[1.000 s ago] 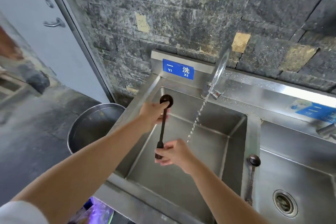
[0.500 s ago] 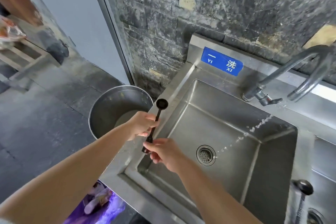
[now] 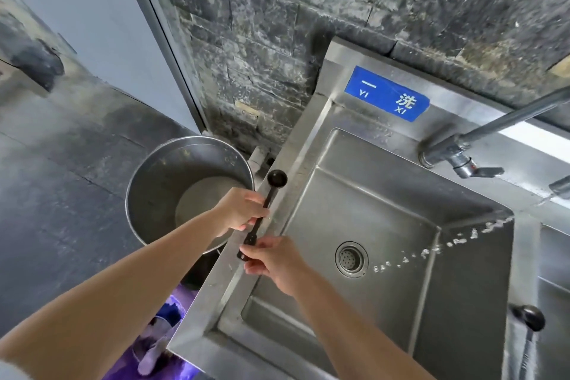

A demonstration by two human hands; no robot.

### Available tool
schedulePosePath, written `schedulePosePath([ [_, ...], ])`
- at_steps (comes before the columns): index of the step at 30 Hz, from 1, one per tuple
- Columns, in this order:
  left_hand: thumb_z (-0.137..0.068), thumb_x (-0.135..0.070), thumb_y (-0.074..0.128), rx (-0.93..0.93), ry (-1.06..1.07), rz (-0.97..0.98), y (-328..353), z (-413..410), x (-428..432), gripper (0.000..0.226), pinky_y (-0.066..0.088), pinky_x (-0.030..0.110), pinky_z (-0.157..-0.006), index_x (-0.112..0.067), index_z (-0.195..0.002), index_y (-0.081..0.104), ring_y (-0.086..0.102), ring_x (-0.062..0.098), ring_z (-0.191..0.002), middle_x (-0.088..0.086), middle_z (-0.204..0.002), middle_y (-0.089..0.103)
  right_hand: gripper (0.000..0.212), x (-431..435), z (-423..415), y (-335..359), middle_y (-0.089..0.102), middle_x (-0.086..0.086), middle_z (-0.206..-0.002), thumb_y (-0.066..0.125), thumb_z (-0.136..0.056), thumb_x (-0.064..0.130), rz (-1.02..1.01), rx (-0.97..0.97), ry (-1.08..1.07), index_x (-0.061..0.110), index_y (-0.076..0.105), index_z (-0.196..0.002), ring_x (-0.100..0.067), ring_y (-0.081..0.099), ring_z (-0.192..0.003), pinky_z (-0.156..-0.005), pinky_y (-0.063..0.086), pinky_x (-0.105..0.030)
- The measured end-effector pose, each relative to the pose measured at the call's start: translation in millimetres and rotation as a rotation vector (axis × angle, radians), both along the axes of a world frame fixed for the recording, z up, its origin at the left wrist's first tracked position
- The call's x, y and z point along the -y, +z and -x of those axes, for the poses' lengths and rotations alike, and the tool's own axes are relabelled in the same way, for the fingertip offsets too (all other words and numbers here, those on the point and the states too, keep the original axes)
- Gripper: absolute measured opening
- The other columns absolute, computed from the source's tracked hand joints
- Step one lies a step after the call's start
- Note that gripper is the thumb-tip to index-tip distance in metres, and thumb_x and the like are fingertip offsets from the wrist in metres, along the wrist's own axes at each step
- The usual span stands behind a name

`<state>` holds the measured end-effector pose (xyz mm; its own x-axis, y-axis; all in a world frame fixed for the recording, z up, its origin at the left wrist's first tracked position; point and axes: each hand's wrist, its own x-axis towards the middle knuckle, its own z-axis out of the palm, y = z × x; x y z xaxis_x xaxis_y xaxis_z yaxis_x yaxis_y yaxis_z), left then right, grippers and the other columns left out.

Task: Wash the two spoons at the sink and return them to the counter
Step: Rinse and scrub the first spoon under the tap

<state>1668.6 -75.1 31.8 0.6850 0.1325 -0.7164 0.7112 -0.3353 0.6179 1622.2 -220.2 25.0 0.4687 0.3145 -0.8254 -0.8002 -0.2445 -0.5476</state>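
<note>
From my headset feed: a rough wall of dark grey stone blocks (image 3: 401, 0), patched in places with pale yellow, rises behind the steel basin unit. A pale blue-grey door (image 3: 92, 25) in a metal frame stands at left. The floor (image 3: 61, 179) is dark, mottled stone slabs, wet-looking. A round steel bucket (image 3: 154, 194) sits on it beside the wall. Daylight is soft and even.

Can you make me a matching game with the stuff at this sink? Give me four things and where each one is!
Things:
1. held spoon
2. other spoon
3. metal bucket
4. blue sign

Places:
A. on the floor, left of the sink
B. on the divider at the right
C. on the sink's back panel
D. in both hands, over the sink's left rim

Pairs: 1-D, 2-B, 3-A, 4-C
</note>
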Motion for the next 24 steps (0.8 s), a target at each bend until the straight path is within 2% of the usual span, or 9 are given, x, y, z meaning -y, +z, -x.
schedulePosePath([
  [2,-0.081,-0.017,0.079,0.004,-0.004,-0.005,-4.9,-1.7,-2.6,0.019,0.057,0.024,-0.053,-0.026,-0.095,0.070,0.068,0.011,-0.060,0.002,-0.083,0.073,0.030,-2.3,-0.9,-6.9,0.071,-0.019,-0.085,0.074,-0.084,0.002,0.013,0.003,0.000,-0.013,0.064,-0.107,-0.020,0.069,-0.062,-0.069,0.062,-0.030],
  [5,-0.078,-0.019,0.082,0.020,-0.035,-0.042,-10.5,-3.0,-6.0,0.018,0.064,0.036,-0.065,-0.019,-0.093,0.073,0.074,0.017,-0.067,0.005,-0.083,0.077,0.026,-6.5,-0.1,-13.9,0.072,-0.018,-0.080,0.072,-0.085,0.001,0.066,0.024,0.055,-0.013,0.064,-0.105,-0.022,0.072,-0.062,-0.068,0.063,-0.030],
  [8,-0.076,-0.019,0.084,0.044,-0.098,-0.093,-12.3,-3.8,-9.4,0.016,0.061,0.028,-0.056,-0.016,-0.088,0.074,0.075,0.015,-0.063,0.005,-0.082,0.077,0.010,-11.4,0.2,-20.0,0.072,-0.013,-0.065,0.072,-0.086,0.002,0.131,0.072,0.144,-0.006,0.066,-0.087,-0.022,0.072,-0.057,-0.064,0.062,-0.031],
  [10,-0.075,-0.018,0.084,0.046,-0.110,-0.111,-13.5,-3.8,-10.9,0.016,0.059,0.024,-0.051,-0.013,-0.086,0.073,0.075,0.017,-0.059,0.007,-0.078,0.077,0.012,-13.3,-1.4,-23.1,0.070,-0.011,-0.058,0.072,-0.086,0.003,0.167,0.104,0.191,0.001,0.065,-0.076,-0.024,0.072,-0.056,-0.066,0.063,-0.036],
  [13,-0.075,-0.019,0.085,0.058,-0.130,-0.154,-16.0,-2.5,-11.2,0.014,0.058,0.021,-0.053,-0.012,-0.081,0.074,0.074,0.017,-0.056,0.004,-0.073,0.077,0.017,-14.1,-5.5,-24.8,0.069,-0.009,-0.056,0.071,-0.086,0.006,0.169,0.120,0.266,0.004,0.064,-0.071,-0.023,0.070,-0.054,-0.073,0.063,-0.042],
  [15,-0.074,-0.021,0.085,0.085,-0.155,-0.199,-17.5,-1.4,-10.8,0.012,0.056,0.018,-0.058,-0.015,-0.077,0.075,0.073,0.015,-0.053,0.002,-0.071,0.077,0.020,-15.3,-7.8,-23.4,0.070,-0.010,-0.059,0.069,-0.089,0.012,0.173,0.137,0.344,0.005,0.063,-0.072,-0.019,0.068,-0.051,-0.072,0.063,-0.041],
  [19,-0.074,-0.025,0.085,0.133,-0.192,-0.272,-19.9,-0.2,-9.2,0.013,0.056,0.022,-0.072,-0.020,-0.068,0.074,0.070,0.010,-0.049,0.002,-0.064,0.076,0.027,-18.4,-9.6,-19.6,0.074,-0.025,-0.083,0.066,-0.092,0.018,0.201,0.208,0.442,0.006,0.062,-0.069,-0.019,0.067,-0.051,-0.075,0.063,-0.041],
  [24,-0.071,-0.030,0.087,0.154,-0.186,-0.396,-12.6,0.7,-2.4,0.019,0.057,0.024,-0.067,-0.022,-0.062,0.071,0.068,0.009,-0.047,-0.001,-0.057,0.072,0.024,-10.8,-5.2,-13.8,0.074,-0.025,-0.084,0.062,-0.094,0.017,0.196,0.225,0.367,0.004,0.065,-0.075,-0.021,0.067,-0.055,-0.075,0.062,-0.040],
])
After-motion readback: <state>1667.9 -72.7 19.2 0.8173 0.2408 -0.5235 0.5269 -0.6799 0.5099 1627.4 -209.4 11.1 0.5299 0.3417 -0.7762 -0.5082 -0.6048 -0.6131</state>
